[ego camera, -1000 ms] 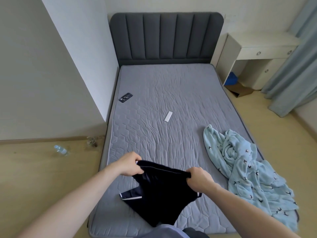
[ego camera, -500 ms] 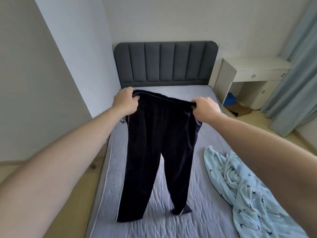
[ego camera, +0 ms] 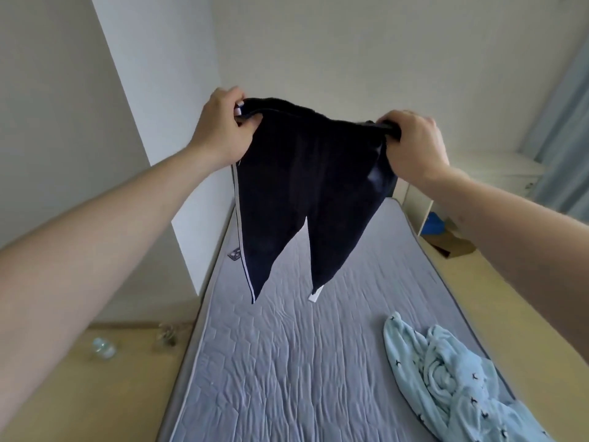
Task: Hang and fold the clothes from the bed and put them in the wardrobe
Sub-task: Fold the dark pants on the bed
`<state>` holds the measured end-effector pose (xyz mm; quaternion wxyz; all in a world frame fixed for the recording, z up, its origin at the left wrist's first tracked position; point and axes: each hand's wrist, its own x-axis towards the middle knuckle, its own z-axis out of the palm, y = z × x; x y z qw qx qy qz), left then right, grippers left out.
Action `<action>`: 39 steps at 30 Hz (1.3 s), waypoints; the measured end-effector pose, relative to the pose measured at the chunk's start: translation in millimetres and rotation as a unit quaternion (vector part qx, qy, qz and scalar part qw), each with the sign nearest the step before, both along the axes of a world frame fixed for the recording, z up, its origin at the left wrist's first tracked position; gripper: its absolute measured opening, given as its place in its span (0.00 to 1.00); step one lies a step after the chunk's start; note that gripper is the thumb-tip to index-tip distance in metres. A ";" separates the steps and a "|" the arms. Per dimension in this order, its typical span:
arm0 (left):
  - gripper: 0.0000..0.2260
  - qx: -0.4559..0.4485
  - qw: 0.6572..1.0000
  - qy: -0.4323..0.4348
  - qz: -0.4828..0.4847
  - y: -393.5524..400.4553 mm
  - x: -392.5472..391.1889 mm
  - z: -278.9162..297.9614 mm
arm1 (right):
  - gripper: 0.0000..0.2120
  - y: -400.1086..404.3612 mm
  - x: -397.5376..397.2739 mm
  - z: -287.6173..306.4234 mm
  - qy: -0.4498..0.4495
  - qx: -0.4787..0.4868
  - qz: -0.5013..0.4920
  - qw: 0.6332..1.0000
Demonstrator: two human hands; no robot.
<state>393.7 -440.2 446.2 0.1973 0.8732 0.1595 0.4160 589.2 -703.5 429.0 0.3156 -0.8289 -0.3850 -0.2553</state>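
Dark navy trousers [ego camera: 296,186] with a white side stripe hang in the air above the bed [ego camera: 287,362]. My left hand [ego camera: 223,129] grips the left end of the waistband and my right hand [ego camera: 411,145] grips the right end, both raised high at arm's length. The two legs dangle free, their cuffs clear of the mattress. A crumpled light blue garment [ego camera: 452,378] with small dark bird prints lies on the bed's near right side.
A phone [ego camera: 235,254] lies near the bed's left edge and a small white object [ego camera: 314,296] sits mid-mattress, partly behind a trouser leg. A plastic bottle [ego camera: 103,347] is on the floor at left. A white desk [ego camera: 471,173], curtain [ego camera: 561,122] and cardboard box [ego camera: 452,247] stand at right.
Both hands have lifted the trousers from the mattress up high, so the legs now hang free above the bed. The view has tilted upward.
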 end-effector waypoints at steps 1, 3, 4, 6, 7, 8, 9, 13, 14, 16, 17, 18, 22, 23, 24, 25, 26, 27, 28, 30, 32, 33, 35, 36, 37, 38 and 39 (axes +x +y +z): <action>0.07 -0.003 1.000 0.008 -0.012 -2.3 -5.8 -13.4 | 0.18 -3.5 -2.8 -11.5 0.007 -0.004 0.008 1.000; 0.04 -0.015 0.999 0.035 -0.035 -6.9 -19.1 -52.2 | 0.17 -11.1 -8.9 -47.8 0.024 -0.025 0.025 0.999; 0.04 -0.026 0.997 0.054 -0.045 -9.1 -25.7 -77.0 | 0.16 -15.0 -12.1 -71.8 0.034 -0.045 0.031 0.998; 0.04 -0.048 0.991 0.106 -0.061 -13.9 -38.5 -134.3 | 0.14 -23.7 -19.1 -128.6 0.064 -0.097 0.041 0.992; 0.04 -0.062 0.986 0.141 -0.064 -16.6 -44.5 -166.6 | 0.14 -27.9 -22.5 -159.8 0.086 -0.131 0.044 0.987; 0.04 -0.083 0.978 0.179 -0.066 -21.2 -51.6 -200.8 | 0.14 -33.2 -27.1 -193.2 0.117 -0.168 0.049 0.978; 0.04 -0.101 0.969 0.215 -0.071 -26.2 -59.1 -235.6 | 0.14 -39.2 -32.5 -227.3 0.149 -0.203 0.055 0.966; 0.06 -0.175 0.920 0.340 -0.087 -53.1 -94.5 -372.7 | 0.18 -71.4 -64.6 -365.7 0.236 -0.320 0.068 0.915; 0.05 -0.194 0.905 0.367 -0.088 -59.7 -102.0 -410.3 | 0.19 -78.4 -73.0 -403.5 0.253 -0.346 0.073 0.900; 0.04 -0.234 0.876 0.413 -0.084 -76.4 -118.3 -482.4 | 0.20 -92.2 -92.1 -474.1 0.292 -0.399 0.084 0.865; 0.04 -0.253 0.862 0.431 -0.077 -85.7 -128.0 -516.9 | 0.21 -99.2 -103.2 -506.2 0.312 -0.426 0.088 0.844; 0.04 -0.271 0.847 0.451 -0.073 -96.7 -139.7 -549.6 | 0.22 -107.0 -115.3 -535.9 0.335 -0.453 0.088 0.822; 0.03 -0.307 0.803 0.508 -0.057 -134.8 -179.8 -662.1 | 0.25 -132.6 -155.0 -643.4 0.389 -0.506 0.081 0.765; 0.03 -0.308 0.792 0.525 -0.056 -143.3 -188.0 -686.2 | 0.25 -140.0 -163.9 -667.3 0.398 -0.522 0.083 0.750; 0.05 -0.308 0.780 0.542 -0.057 -152.0 -197.3 -709.6 | 0.26 -148.9 -173.9 -690.3 0.405 -0.538 0.085 0.734; 0.07 -0.310 0.769 0.556 -0.057 -160.8 -205.8 -731.4 | 0.27 -158.0 -183.1 -712.3 0.410 -0.551 0.085 0.722; 0.09 -0.315 0.758 0.569 -0.053 -169.1 -214.3 -752.2 | 0.27 -166.6 -191.6 -733.5 0.412 -0.563 0.085 0.712; 0.10 -0.318 0.748 0.581 -0.050 -176.0 -222.1 -771.3 | 0.28 -174.7 -199.1 -753.7 0.411 -0.575 0.088 0.702; 0.10 -0.319 0.738 0.593 -0.049 -182.2 -229.4 -789.7 | 0.28 -182.3 -205.8 -772.4 0.411 -0.588 0.092 0.691; 0.10 -0.323 0.715 0.618 -0.053 -193.6 -242.0 -823.2 | 0.28 -195.7 -219.3 -805.0 0.412 -0.620 0.102 0.660; 0.10 -0.335 0.694 0.634 -0.061 -204.8 -251.7 -851.6 | 0.28 -207.2 -233.7 -830.7 0.415 -0.646 0.103 0.632; 0.11 -0.340 0.685 0.641 -0.064 -211.0 -255.1 -863.6 | 0.28 -212.0 -240.5 -840.8 0.418 -0.658 0.101 0.619; 0.13 -0.346 0.666 0.657 -0.065 -224.5 -262.7 -884.7 | 0.29 -220.2 -254.6 -857.7 0.423 -0.681 0.100 0.590; 0.15 -0.352 0.656 0.664 -0.065 -231.4 -266.4 -894.2 | 0.30 -223.7 -260.7 -865.2 0.425 -0.690 0.100 0.577; 0.17 -0.362 0.646 0.669 -0.063 -238.0 -269.5 -902.2 | 0.30 -226.4 -265.7 -871.5 0.430 -0.697 0.101 0.565; 0.19 -0.377 0.636 0.671 -0.057 -243.2 -271.7 -908.3 | 0.30 -227.9 -269.3 -876.3 0.437 -0.702 0.104 0.553; 0.21 -0.392 0.625 0.673 -0.047 -247.4 -272.5 -913.1 | 0.30 -228.3 -271.1 -880.1 0.448 -0.704 0.106 0.541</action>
